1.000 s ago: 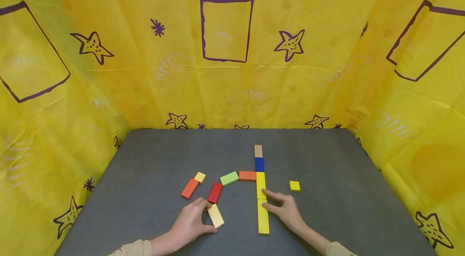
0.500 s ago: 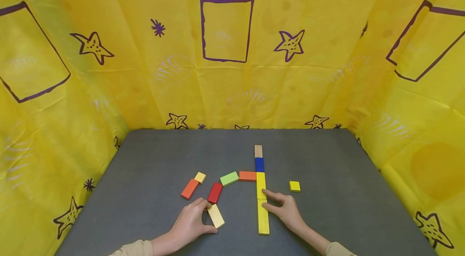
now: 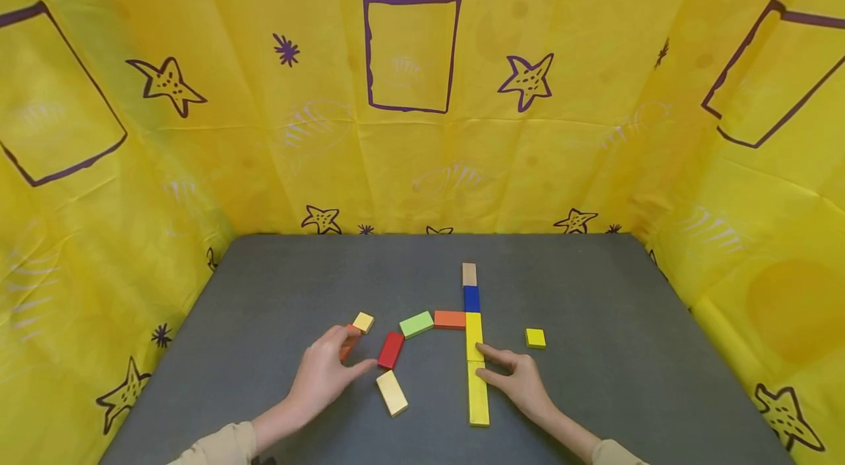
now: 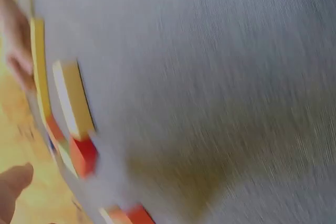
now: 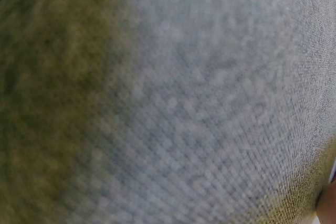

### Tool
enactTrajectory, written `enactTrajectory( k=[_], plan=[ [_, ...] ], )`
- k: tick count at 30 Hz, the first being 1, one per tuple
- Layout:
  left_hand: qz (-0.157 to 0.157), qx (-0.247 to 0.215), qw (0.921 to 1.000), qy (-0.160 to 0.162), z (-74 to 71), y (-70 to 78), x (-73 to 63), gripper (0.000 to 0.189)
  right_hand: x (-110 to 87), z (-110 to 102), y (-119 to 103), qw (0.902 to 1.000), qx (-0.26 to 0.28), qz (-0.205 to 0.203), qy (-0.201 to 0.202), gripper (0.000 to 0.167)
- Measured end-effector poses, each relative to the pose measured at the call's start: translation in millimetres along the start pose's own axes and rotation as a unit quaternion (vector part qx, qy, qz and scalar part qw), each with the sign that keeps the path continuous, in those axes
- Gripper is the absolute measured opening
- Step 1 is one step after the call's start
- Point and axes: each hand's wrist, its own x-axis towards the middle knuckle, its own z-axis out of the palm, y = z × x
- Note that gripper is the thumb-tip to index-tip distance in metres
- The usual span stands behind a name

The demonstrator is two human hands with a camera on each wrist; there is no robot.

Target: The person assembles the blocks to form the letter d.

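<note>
My left hand (image 3: 321, 373) hovers with fingers and thumb apart over an orange block (image 3: 348, 348), partly covering it; whether a finger touches it I cannot tell. Its thumb tip is close to a red block (image 3: 391, 350), and a cream block (image 3: 392, 393) lies just nearer. The left wrist view is blurred, its thumb (image 4: 16, 179) clear of the blocks. My right hand (image 3: 521, 381) rests with forefinger and thumb against the right side of two long yellow blocks, the farther one (image 3: 474, 333) and the nearer one (image 3: 478, 399). Mostly grey cloth fills the right wrist view.
A blue block (image 3: 472, 299) and a wooden one (image 3: 469, 274) extend the yellow line away from me. Orange (image 3: 450, 320) and green (image 3: 416, 324) blocks curve left from it. A small cream block (image 3: 363, 322) and a small yellow one (image 3: 535, 338) lie on the grey table (image 3: 581, 282).
My left hand has let go of the cream block near the red one and moved left and away from me to the orange block. The right hand has stayed in place.
</note>
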Motion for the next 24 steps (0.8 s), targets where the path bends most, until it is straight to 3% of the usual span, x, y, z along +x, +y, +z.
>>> enactTrajectory(
  k=[5,11,16,24],
  plan=[
    [-0.09,-0.028,0.9955,0.009,-5.9,-27.0,12.8,0.047,4.8,3,15,0.9999,0.001,-0.01,0.009,0.041],
    [-0.158,-0.08,0.9841,0.012,2.6,-44.2,3.7,0.053,11.5,4,36,0.9998,0.018,-0.011,-0.001,0.044],
    [-0.165,-0.087,0.9819,0.034,12.8,-47.3,-0.6,0.05,10.9,5,31,0.9998,0.012,-0.008,0.01,0.042],
    [-0.157,-0.084,0.9828,0.05,20.1,-45.5,1.7,0.047,-0.2,0,-2,1.0,0.002,-0.004,0.005,0.041]
  ],
)
